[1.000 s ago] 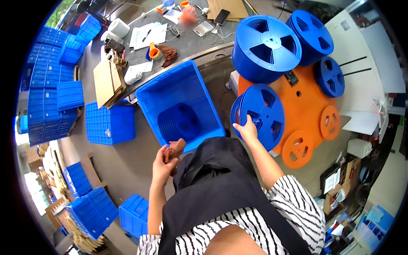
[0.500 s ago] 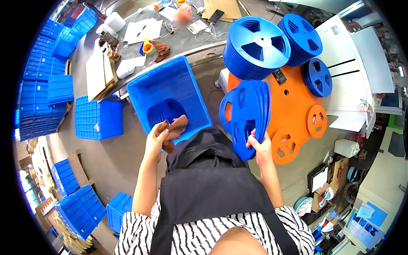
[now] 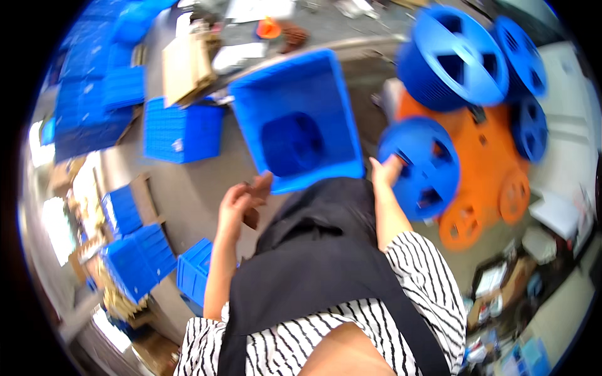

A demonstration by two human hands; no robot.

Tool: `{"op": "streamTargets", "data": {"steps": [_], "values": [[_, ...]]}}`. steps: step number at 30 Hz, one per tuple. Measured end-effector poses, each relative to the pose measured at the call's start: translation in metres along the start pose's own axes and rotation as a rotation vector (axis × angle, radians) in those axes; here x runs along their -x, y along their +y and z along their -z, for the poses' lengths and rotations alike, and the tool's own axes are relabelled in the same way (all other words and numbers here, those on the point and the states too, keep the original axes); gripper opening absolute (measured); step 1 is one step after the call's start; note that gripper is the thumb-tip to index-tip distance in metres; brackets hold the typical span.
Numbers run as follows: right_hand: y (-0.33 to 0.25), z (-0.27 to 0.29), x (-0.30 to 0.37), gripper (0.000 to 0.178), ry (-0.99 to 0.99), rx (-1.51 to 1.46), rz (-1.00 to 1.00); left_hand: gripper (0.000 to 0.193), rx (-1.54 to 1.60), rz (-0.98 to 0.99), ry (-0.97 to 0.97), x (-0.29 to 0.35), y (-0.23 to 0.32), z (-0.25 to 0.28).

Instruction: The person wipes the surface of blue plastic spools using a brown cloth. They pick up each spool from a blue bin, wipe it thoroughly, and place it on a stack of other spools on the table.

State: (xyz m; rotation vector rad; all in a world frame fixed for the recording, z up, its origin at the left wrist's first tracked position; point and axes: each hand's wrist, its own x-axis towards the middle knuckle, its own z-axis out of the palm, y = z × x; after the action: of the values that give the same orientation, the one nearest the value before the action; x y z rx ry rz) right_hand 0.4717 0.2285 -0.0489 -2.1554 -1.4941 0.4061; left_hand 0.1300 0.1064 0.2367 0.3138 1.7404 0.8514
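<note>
My left hand [image 3: 233, 207] is closed around a bunched brown cloth [image 3: 256, 199], left of my apron. My right hand [image 3: 387, 170] grips the left side of a round blue reel flange [image 3: 433, 160] with cut-out openings; its fingers reach into one opening. Whether more flanges sit behind it cannot be seen here. In front of me stands a blue plastic bin [image 3: 251, 103] with a stack of blue flanges [image 3: 291, 144] inside. The picture is smeared by motion.
An orange surface [image 3: 486, 135] at right bears a tall stack of blue flanges [image 3: 454, 59] and others behind it. Two orange discs lie at its near edge, one being a round disc [image 3: 461, 224]. A blue crate [image 3: 182, 131] stands left; a cluttered grey table [image 3: 326, 28] lies ahead.
The blue flanges in my right hand have turned from a tilted, nearly edge-on stack to face me. That hand now grips them from the left side. The view has swung, shifting the surroundings.
</note>
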Motion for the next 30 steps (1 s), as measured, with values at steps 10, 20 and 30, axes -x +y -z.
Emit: {"op": "streamTargets", "data": {"steps": [10, 20, 30], "values": [[0.033, -0.053, -0.019, 0.061, -0.319, 0.042, -0.327, 0.040, 0.038, 0.028, 0.169, -0.005, -0.066, 0.055], [0.006, 0.057, -0.014, 0.068, -0.358, -0.531, -0.218, 0.013, 0.327, -0.006, -0.104, -0.092, 0.011, 0.070], [-0.118, 0.283, 0.038, 0.028, -0.313, -0.884, -0.599, 0.038, 0.173, -0.088, -0.291, -0.150, 0.010, 0.007]]}}
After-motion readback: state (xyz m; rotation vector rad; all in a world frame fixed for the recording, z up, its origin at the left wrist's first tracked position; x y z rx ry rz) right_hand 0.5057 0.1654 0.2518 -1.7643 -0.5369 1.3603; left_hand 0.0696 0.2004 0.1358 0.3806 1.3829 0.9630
